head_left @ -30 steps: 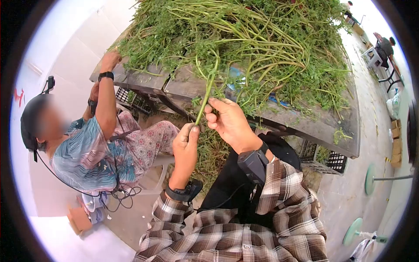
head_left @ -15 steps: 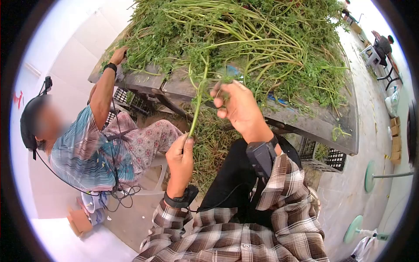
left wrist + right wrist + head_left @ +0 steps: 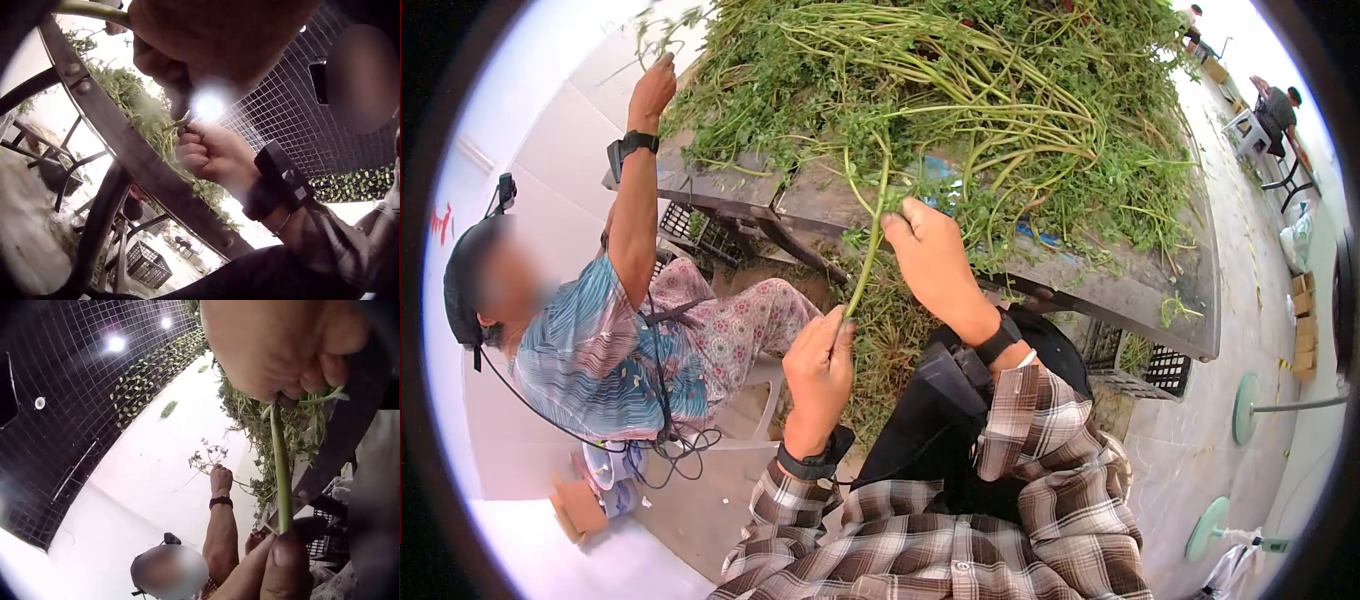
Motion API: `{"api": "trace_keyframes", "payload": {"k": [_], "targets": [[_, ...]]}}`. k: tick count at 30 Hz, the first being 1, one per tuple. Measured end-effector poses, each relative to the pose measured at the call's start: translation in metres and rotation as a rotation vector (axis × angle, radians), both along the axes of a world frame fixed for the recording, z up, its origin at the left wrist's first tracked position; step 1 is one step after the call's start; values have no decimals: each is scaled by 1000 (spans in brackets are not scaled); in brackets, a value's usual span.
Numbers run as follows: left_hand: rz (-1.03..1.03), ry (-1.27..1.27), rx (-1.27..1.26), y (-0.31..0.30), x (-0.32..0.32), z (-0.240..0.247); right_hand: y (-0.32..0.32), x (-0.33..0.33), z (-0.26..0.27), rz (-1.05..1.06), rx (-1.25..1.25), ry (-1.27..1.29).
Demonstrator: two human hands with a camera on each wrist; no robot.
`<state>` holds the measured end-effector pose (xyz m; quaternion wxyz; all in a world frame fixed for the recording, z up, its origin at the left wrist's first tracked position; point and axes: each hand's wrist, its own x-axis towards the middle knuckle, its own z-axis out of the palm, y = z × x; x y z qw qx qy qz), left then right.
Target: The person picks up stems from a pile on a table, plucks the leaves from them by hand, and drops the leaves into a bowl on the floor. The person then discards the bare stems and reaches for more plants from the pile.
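A long green plant stem [image 3: 868, 262] slants up from my left hand [image 3: 818, 370] toward the heap on the table. My left thumb and fingers pinch its lower end. Higher up, my right hand [image 3: 935, 262] grips the stem where side shoots branch off. In the right wrist view, the stem [image 3: 281, 469] runs between the curled right fingers at the top and the left thumb [image 3: 284, 556] below. The left wrist view has my right hand [image 3: 215, 153] with its fingers curled beyond the left one.
A large heap of leafy stems [image 3: 960, 80] covers the table [image 3: 1120, 295]. Black crates [image 3: 1165, 370] stand beneath it, and plant scraps [image 3: 890, 350] lie on the floor. A seated person [image 3: 610, 350] at the left raises a sprig [image 3: 665, 45].
My right hand came off the stem, passed to the right, then moved back onto it higher up. My left hand kept its hold, dipping slightly. The neighbour's hand rose with a sprig.
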<state>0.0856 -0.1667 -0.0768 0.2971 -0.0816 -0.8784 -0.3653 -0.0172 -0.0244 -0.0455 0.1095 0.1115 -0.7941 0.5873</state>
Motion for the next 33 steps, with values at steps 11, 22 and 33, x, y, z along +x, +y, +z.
{"api": "trace_keyframes", "payload": {"k": [11,22,33], "targets": [[23,-205,360,-5,11,10,45,-24,11,155,-1197,-423],[-116,-133,189,13,7,7,15,-7,12,410,-889,-657],[-254,-133,-99,2,-60,42,47,-15,29,159,-1002,-342]]}}
